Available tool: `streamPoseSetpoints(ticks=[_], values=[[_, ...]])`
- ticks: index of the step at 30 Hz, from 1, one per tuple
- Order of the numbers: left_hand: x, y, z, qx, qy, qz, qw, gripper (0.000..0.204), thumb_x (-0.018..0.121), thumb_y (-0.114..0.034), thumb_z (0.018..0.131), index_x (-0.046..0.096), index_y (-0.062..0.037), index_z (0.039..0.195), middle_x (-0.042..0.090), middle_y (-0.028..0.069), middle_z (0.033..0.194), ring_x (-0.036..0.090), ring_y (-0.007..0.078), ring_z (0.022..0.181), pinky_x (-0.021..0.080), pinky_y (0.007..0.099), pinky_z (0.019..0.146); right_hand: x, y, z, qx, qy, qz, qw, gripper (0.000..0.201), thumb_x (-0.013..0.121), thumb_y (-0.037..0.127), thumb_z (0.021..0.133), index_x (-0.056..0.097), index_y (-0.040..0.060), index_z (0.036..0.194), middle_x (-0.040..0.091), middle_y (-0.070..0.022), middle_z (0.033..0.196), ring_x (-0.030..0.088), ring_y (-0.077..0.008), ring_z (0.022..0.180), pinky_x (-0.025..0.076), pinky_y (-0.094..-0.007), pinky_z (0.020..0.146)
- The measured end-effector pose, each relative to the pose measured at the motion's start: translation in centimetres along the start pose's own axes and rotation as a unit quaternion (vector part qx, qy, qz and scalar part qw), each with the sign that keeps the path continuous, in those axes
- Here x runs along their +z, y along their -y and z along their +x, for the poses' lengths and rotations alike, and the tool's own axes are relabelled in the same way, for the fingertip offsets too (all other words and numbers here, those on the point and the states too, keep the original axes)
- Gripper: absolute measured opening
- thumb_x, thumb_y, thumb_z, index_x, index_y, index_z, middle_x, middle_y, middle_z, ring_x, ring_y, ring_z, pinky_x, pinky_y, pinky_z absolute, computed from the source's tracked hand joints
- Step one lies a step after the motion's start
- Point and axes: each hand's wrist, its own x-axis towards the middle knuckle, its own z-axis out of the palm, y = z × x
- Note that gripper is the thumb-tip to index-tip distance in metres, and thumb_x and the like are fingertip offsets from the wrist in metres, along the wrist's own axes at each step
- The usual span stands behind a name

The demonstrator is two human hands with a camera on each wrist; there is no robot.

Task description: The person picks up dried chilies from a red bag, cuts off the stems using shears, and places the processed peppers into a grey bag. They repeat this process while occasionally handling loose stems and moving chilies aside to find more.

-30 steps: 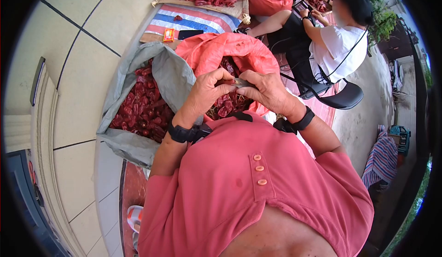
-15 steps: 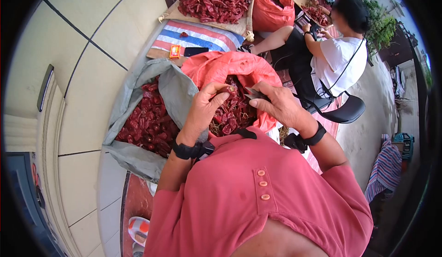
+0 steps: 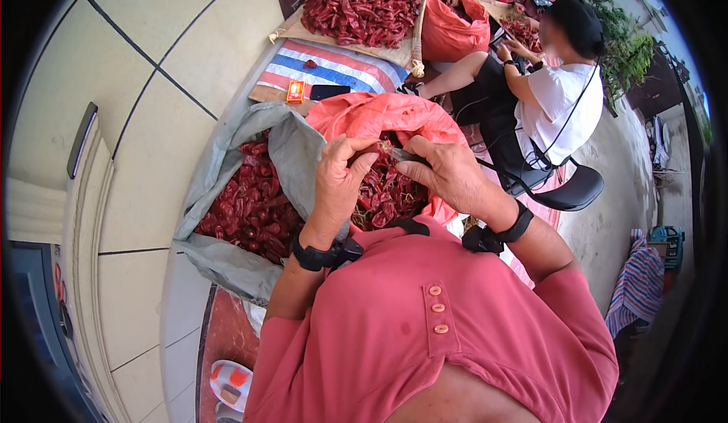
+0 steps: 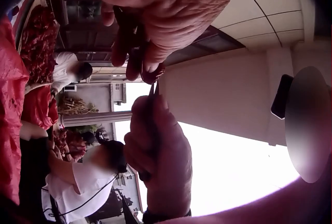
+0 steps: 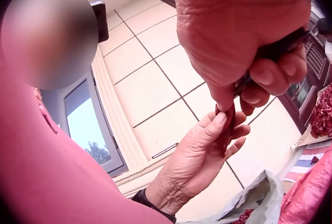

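A dried red chili pepper [image 5: 226, 130] is pinched between the thumb and fingers of my left hand [image 3: 337, 184], its stem end facing right. My right hand [image 3: 455, 177] grips small scissors [image 4: 154, 89] with dark handles, most of them hidden inside the fist. The blade tips are right at the chili's stem end. Both hands are above an open red sack [image 3: 387, 108] holding chilies and stem scraps. Just left of it stands a grey sack [image 3: 292, 146] full of red chilies.
Beyond the sacks, a striped sheet [image 3: 334, 63] bears a matchbox-like box [image 3: 295, 91] and a dark phone [image 3: 329, 92]. A chili heap [image 3: 364, 10] lies behind on a cloth. A person in white [image 3: 561, 104] sits at the right; others work farther back.
Half a second ago the scissor blades stood apart from the chili; now they are back at its stem end. The hands have come closer together, and the head view has shifted slightly.
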Motion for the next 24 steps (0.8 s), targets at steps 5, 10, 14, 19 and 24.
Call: streamPoseSetpoints(ticks=[5,10,14,19,24], values=[[-0.2,-0.4,0.0,0.044,0.002,0.021,0.999,0.015,0.068,-0.008,0.082,0.066,-0.0060,0.096,0.063,0.0066,0.084,0.058,0.0259,0.084,0.043,0.0357,0.083,0.2,-0.2,-0.1,0.009,0.008,0.041,0.999,0.031,0.056,0.036,0.092,0.055,0.0054,0.091,0.058,-0.0176,0.068,0.061,-0.0369,0.066,0.044,-0.0456,0.058],[-0.1,-0.6,0.2,0.053,0.021,0.048,0.997,0.017,0.068,-0.008,0.081,0.066,-0.0073,0.097,0.063,0.0068,0.084,0.058,0.0261,0.084,0.043,0.0356,0.082,-0.1,0.1,-0.3,0.010,0.014,0.019,1.000,0.029,0.056,0.034,0.092,0.056,0.0056,0.093,0.059,-0.0182,0.069,0.061,-0.0372,0.067,0.044,-0.0459,0.058],[0.3,-0.3,0.2,0.096,0.022,0.104,0.990,0.016,0.068,-0.008,0.081,0.065,-0.0068,0.097,0.064,0.0075,0.086,0.059,0.0268,0.085,0.044,0.0360,0.081,0.1,0.2,-0.1,0.000,-0.001,-0.027,1.000,0.028,0.057,0.033,0.092,0.056,0.0057,0.092,0.060,-0.0184,0.071,0.061,-0.0369,0.068,0.044,-0.0464,0.059],[1.1,0.7,-0.6,0.024,0.040,0.071,0.996,0.015,0.067,-0.010,0.082,0.063,-0.0059,0.096,0.064,0.0092,0.086,0.059,0.0281,0.084,0.044,0.0369,0.080,1.7,-0.6,-0.2,0.022,-0.031,0.014,0.999,0.025,0.058,0.032,0.092,0.056,0.0067,0.092,0.059,-0.0172,0.071,0.061,-0.0346,0.067,0.044,-0.0429,0.058],[1.5,1.2,-0.6,0.069,0.044,0.107,0.991,0.014,0.066,-0.009,0.083,0.061,-0.0051,0.095,0.062,0.0101,0.085,0.059,0.0287,0.083,0.043,0.0369,0.079,3.4,-2.8,0.2,0.137,0.082,0.489,0.858,0.024,0.056,0.031,0.095,0.054,0.0080,0.088,0.043,-0.0007,0.054,0.041,-0.0131,0.041,0.030,-0.0260,0.040]])
